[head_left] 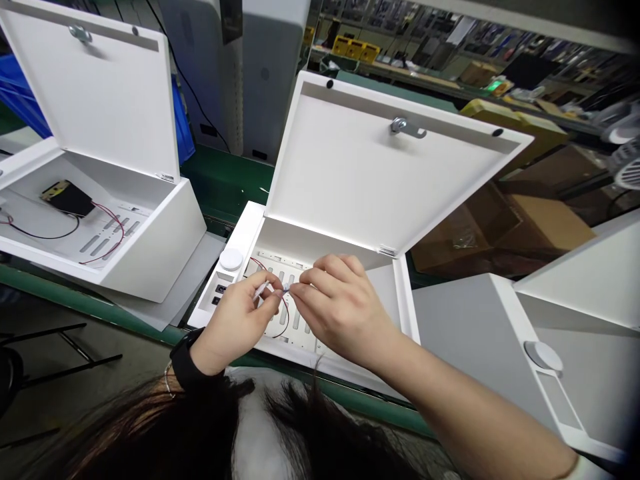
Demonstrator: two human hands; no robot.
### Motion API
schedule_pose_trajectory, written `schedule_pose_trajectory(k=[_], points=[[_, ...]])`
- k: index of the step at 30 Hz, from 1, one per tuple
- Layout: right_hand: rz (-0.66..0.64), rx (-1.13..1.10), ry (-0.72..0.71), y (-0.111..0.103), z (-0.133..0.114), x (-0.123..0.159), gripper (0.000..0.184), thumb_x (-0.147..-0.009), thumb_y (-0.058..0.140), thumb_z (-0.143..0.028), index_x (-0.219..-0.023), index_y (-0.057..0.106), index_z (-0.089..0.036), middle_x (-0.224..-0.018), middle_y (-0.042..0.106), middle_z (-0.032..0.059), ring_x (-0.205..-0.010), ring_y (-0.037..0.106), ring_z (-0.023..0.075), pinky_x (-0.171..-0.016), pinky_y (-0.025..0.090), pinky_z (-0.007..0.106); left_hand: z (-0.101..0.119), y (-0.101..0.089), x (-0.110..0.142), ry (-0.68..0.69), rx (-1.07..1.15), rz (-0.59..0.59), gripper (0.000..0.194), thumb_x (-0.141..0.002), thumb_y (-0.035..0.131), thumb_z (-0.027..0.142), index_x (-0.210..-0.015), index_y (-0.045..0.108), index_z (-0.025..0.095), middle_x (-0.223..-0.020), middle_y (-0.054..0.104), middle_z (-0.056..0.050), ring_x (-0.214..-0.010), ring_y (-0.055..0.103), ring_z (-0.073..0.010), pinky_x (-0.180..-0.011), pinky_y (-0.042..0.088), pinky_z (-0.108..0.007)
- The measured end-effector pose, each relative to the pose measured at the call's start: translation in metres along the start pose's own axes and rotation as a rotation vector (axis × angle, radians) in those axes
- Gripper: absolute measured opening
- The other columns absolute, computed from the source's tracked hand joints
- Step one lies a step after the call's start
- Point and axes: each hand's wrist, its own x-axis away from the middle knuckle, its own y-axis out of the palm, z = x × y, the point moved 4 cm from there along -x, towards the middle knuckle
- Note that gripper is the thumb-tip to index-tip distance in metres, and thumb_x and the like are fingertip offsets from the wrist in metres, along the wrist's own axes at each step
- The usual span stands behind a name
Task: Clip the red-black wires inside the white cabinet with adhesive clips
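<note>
My left hand (235, 327) pinches a small white plastic wire connector (261, 291) between thumb and fingers. My right hand (340, 308) pinches a small pale part (285, 288) at the connector's end, with its fingertips close to those of my left hand. Both hands are over the base of an open white metal cabinet (325, 167). A thin red-and-black wire (286, 313) loops below my hands across a slotted white metal plate (295, 327). My hands hide the middle of the plate. A black band (186, 360) circles my left wrist.
A round white disc (231, 259) and small black sockets (219, 295) sit at the cabinet's left. A second open cabinet (110, 220) holds a black module (67, 198), and a third (525, 347) stands at lower right. Cardboard boxes (505, 227) lie beyond the green conveyor edge (90, 307).
</note>
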Motion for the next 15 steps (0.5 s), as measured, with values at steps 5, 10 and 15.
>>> schedule_pose_trajectory(k=[5,10,15], points=[[0.032,0.056,0.048,0.001,-0.001,-0.001,0.020,-0.092,0.054,-0.016,-0.104,0.069,-0.020,-0.099,0.067,0.0102,-0.098,0.048,0.0244,-0.079,0.031,0.039,0.007,0.000,0.000,0.073,-0.225,0.084,0.018,-0.092,0.050,0.037,-0.091,0.059,0.021,-0.067,0.057,0.003,-0.054,0.046,-0.0106,-0.055,0.033,-0.024],[-0.069,0.095,-0.095,0.008,-0.010,-0.006,0.024,-0.090,0.048,-0.006,-0.086,0.069,-0.017,-0.078,0.061,0.0094,-0.089,0.047,0.0235,-0.076,0.029,0.039,0.019,0.000,0.001,0.172,-0.473,0.158,0.017,-0.092,0.049,0.032,-0.091,0.061,0.021,-0.062,0.052,0.004,-0.051,0.041,-0.0109,-0.055,0.027,-0.025],[-0.108,0.168,-0.115,0.012,-0.008,-0.012,0.027,-0.090,0.048,-0.006,-0.070,0.064,-0.015,-0.067,0.055,0.0097,-0.079,0.043,0.0224,-0.066,0.024,0.037,0.021,0.003,-0.001,0.198,-0.547,0.168,0.014,-0.090,0.050,0.029,-0.087,0.060,0.021,-0.060,0.049,0.003,-0.054,0.041,-0.0118,-0.056,0.025,-0.026]])
